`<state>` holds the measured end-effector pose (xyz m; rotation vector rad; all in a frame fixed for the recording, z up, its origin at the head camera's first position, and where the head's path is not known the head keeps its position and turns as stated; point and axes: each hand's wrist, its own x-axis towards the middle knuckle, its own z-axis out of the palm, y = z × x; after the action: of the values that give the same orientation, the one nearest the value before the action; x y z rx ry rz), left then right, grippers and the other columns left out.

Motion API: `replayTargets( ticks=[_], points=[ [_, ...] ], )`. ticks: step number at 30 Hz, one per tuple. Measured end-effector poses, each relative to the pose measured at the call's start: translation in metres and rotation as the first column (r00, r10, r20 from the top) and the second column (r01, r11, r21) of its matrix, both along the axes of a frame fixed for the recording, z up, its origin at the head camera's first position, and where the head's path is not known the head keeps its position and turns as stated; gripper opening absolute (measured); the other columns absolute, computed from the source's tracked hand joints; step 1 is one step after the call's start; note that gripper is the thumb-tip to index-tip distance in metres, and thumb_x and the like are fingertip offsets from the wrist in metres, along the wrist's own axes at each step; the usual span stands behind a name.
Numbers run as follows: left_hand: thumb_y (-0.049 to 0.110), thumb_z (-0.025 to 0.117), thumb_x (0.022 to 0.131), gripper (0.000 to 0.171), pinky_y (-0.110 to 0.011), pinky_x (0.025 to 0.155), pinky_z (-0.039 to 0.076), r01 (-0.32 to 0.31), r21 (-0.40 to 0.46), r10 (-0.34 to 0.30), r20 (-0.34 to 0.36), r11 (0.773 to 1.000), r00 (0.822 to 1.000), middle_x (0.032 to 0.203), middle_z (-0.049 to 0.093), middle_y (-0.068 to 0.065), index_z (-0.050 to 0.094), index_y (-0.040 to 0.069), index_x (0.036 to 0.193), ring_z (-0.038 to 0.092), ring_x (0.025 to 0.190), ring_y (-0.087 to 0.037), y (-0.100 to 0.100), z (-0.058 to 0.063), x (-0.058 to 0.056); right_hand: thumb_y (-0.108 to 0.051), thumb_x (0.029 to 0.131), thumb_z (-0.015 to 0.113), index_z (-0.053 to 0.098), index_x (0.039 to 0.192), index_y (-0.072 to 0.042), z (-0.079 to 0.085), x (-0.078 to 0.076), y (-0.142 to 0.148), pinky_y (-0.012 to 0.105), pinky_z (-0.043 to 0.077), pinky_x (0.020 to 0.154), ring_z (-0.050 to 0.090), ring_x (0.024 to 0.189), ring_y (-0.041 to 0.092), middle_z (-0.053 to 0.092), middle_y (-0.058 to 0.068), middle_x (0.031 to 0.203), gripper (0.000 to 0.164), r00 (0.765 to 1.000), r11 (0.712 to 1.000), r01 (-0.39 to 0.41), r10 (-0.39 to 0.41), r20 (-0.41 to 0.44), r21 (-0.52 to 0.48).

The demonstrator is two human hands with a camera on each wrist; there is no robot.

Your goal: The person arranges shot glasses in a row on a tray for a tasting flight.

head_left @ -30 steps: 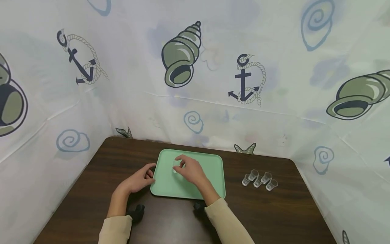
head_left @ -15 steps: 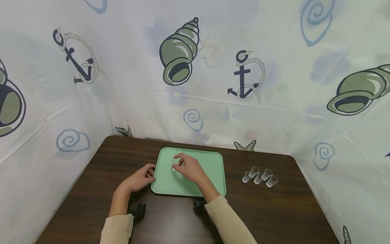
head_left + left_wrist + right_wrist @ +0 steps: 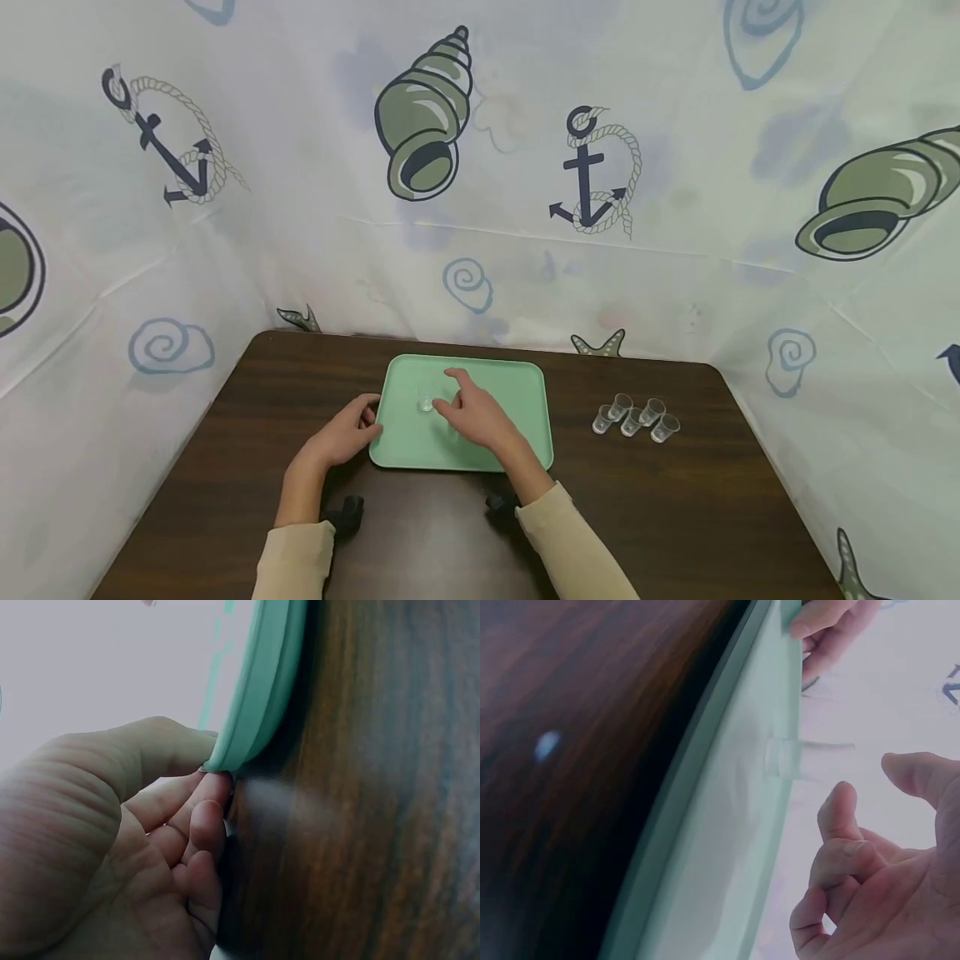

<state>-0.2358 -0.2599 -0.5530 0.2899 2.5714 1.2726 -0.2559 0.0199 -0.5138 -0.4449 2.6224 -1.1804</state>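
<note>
A mint green tray [image 3: 465, 454] lies on the dark wooden table, and one small clear plastic cup [image 3: 425, 403] stands upright on its left half. My left hand [image 3: 343, 432] pinches the tray's left rim; in the left wrist view the thumb [image 3: 161, 746] is on the rim and the fingertips are beneath it. Over the tray, my right hand [image 3: 480, 414] is beside the cup with thumb and index finger spread apart and nothing between them. The right wrist view shows the cup [image 3: 782, 757] apart from those fingers.
Several more clear cups [image 3: 632, 422] stand grouped on the table [image 3: 720, 500] to the right of the tray. A white cloth [image 3: 510, 283] printed with shells and anchors hangs behind the table and along its sides. A black wrist device [image 3: 348, 515] sits under the left wrist.
My right thumb and index finger have let go of the cup and spread, and the hand has drawn slightly right of it. The left hand stays at the tray's rim.
</note>
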Motion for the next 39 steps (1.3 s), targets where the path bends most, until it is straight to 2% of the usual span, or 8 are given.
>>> replayTargets(
  ticks=[4, 8, 11, 17, 23, 30, 35, 39],
  points=[
    [0.011, 0.057, 0.109, 0.055, -0.037, 0.079, 0.043, -0.014, -0.024, 0.014, 0.007, 1.0, 1.0, 0.102, 0.054, -0.012, 0.039, -0.009, 0.157, 0.051, 0.086, -0.021, 0.006, 0.0, -0.001, -0.045, 0.109, 0.061, 0.051, 0.158, -0.019, 0.001, 0.009, 0.019, 0.035, 0.048, 0.066, 0.059, 0.066, 0.016, 0.065, -0.001, 0.084, 0.057, 0.999, 1.0, 0.016, -0.016, -0.035, 0.012],
    [0.011, 0.055, 0.109, 0.056, -0.038, 0.075, 0.043, -0.03, -0.035, 0.031, 0.024, 0.999, 0.999, 0.101, 0.054, -0.012, 0.038, -0.008, 0.158, 0.051, 0.082, -0.022, 0.01, 0.001, 0.001, -0.044, 0.11, 0.06, 0.066, 0.143, -0.016, 0.003, 0.02, 0.041, 0.035, 0.048, 0.065, 0.058, 0.067, 0.016, 0.067, 0.0, 0.088, 0.044, 0.998, 0.999, 0.013, -0.011, -0.07, 0.03],
    [0.012, 0.055, 0.11, 0.056, -0.038, 0.073, 0.043, -0.035, -0.04, 0.035, 0.023, 0.999, 0.999, 0.101, 0.054, -0.012, 0.038, -0.008, 0.159, 0.05, 0.08, -0.022, 0.012, 0.0, 0.001, -0.044, 0.11, 0.058, 0.071, 0.137, -0.016, 0.007, 0.027, 0.058, 0.036, 0.047, 0.065, 0.057, 0.068, 0.016, 0.068, 0.0, 0.091, 0.041, 0.997, 0.999, 0.021, -0.017, -0.077, 0.047],
    [0.015, 0.055, 0.11, 0.056, -0.036, 0.071, 0.043, -0.042, -0.058, 0.043, 0.016, 0.997, 0.999, 0.102, 0.055, -0.011, 0.038, -0.006, 0.159, 0.05, 0.079, -0.021, 0.013, 0.0, -0.003, -0.046, 0.11, 0.059, 0.073, 0.134, -0.022, 0.017, 0.04, 0.091, 0.037, 0.046, 0.062, 0.056, 0.066, 0.016, 0.069, -0.005, 0.094, 0.037, 0.991, 0.988, 0.101, -0.089, -0.1, 0.121],
    [0.014, 0.054, 0.11, 0.055, -0.038, 0.071, 0.043, -0.045, -0.057, 0.046, 0.017, 0.997, 0.999, 0.1, 0.055, -0.012, 0.038, -0.005, 0.16, 0.05, 0.078, -0.022, 0.012, -0.002, -0.005, -0.044, 0.108, 0.064, 0.075, 0.131, -0.024, 0.021, 0.047, 0.123, 0.035, 0.043, 0.055, 0.055, 0.059, 0.016, 0.069, -0.007, 0.087, 0.032, 0.974, 0.965, 0.19, -0.162, -0.157, 0.182],
    [0.017, 0.054, 0.111, 0.058, -0.038, 0.072, 0.042, -0.061, -0.069, 0.063, 0.028, 0.996, 0.998, 0.104, 0.056, -0.011, 0.035, -0.006, 0.16, 0.05, 0.082, -0.022, 0.005, -0.004, -0.002, -0.039, 0.108, 0.065, 0.079, 0.126, -0.025, 0.019, 0.046, 0.155, 0.034, 0.045, 0.061, 0.058, 0.07, 0.011, 0.073, -0.01, 0.091, 0.027, 0.945, 0.94, 0.276, -0.228, -0.233, 0.199],
    [0.017, 0.055, 0.111, 0.057, -0.038, 0.072, 0.042, -0.069, -0.073, 0.071, 0.014, 0.995, 0.997, 0.104, 0.056, -0.011, 0.037, -0.006, 0.159, 0.05, 0.082, -0.022, 0.006, -0.001, 0.001, -0.033, 0.104, 0.072, 0.074, 0.133, -0.021, 0.018, 0.045, 0.178, 0.034, 0.044, 0.057, 0.056, 0.065, 0.013, 0.07, -0.005, 0.089, 0.031, 0.928, 0.912, 0.331, -0.269, -0.256, 0.242],
    [0.015, 0.056, 0.11, 0.055, -0.038, 0.072, 0.042, -0.064, -0.062, 0.064, 0.0, 0.996, 0.998, 0.102, 0.056, -0.011, 0.04, -0.006, 0.158, 0.05, 0.081, -0.021, 0.012, -0.001, -0.001, -0.03, 0.103, 0.074, 0.07, 0.138, -0.02, 0.019, 0.046, 0.2, 0.033, 0.041, 0.055, 0.053, 0.062, 0.015, 0.067, -0.003, 0.088, 0.037, 0.918, 0.891, 0.364, -0.295, -0.265, 0.271]
  ],
)
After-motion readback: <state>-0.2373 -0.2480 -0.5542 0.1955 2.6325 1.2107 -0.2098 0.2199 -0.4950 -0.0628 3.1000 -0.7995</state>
